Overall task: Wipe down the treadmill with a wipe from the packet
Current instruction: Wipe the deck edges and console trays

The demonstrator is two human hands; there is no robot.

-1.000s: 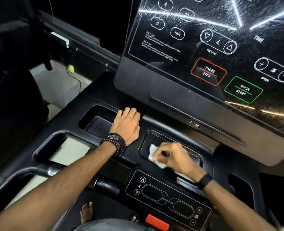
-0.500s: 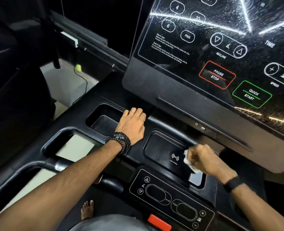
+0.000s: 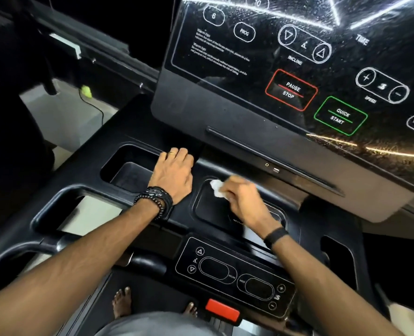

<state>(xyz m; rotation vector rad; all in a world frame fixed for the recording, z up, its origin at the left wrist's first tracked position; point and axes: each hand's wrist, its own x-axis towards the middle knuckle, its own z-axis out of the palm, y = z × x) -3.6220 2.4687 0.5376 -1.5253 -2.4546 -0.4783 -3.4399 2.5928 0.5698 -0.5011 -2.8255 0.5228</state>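
The right hand pinches the wipe at the tray's far left corner — soft, light, best held bunched — while the left hand rests flat on the treadmill.

The wipe is lying in the tray, left hand resting just left, display panel standing behind, button panel sitting before.

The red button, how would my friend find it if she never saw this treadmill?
Start at the big slanted screen and come down past the hand wiping with the white wipe to the small control panel. Just below that panel, nearest the person, sits the red button. It is the only solid red block; everything around it is black.
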